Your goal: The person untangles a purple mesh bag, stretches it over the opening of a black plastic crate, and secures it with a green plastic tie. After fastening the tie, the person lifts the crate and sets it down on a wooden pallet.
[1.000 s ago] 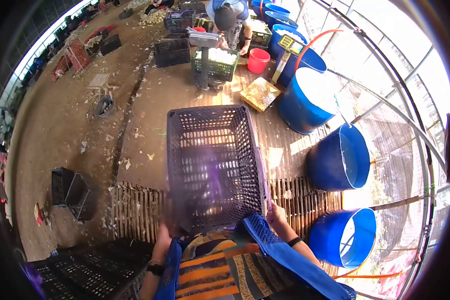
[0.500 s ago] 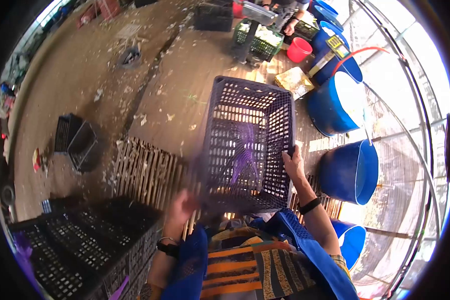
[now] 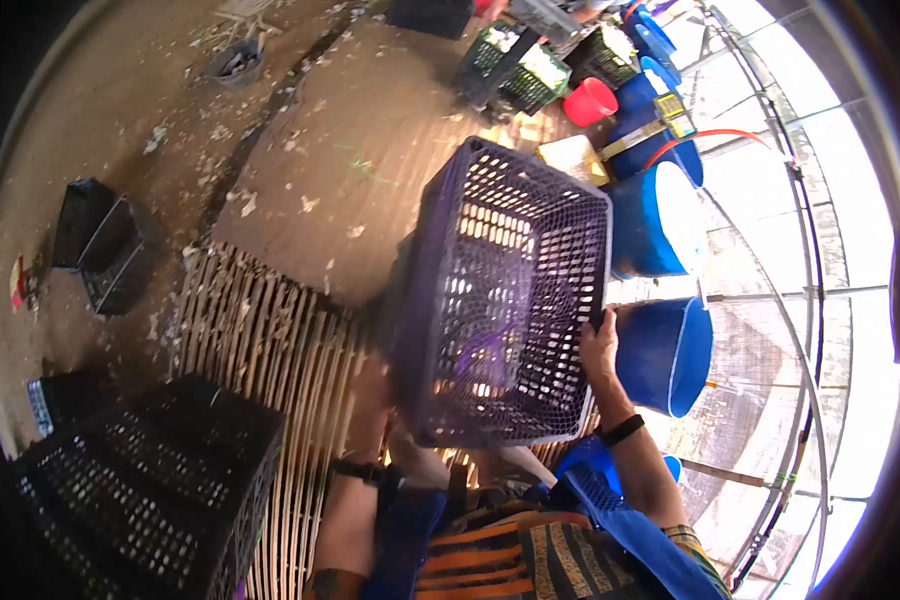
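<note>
I hold an empty purple slotted plastic crate [image 3: 500, 290] in front of my chest, tilted so its open top faces me. My right hand [image 3: 600, 352] grips its right rim, a black band on that wrist. My left hand [image 3: 375, 395] is under the crate's lower left corner, mostly hidden by the crate, with a dark band on that wrist. Under the crate lies a slatted bamboo floor [image 3: 270, 350].
A black crate [image 3: 140, 490] stands at my lower left. Blue barrels [image 3: 660, 350] line the right side by a mesh wall. Farther off are green crates [image 3: 530, 70], a red bucket [image 3: 588, 102], a scale and small black baskets [image 3: 100, 245] on the dirt floor.
The crate has swung up and tilted further to the right. My right hand has slid along its right rim. The view has turned left and downward, and the black crate has come closer.
</note>
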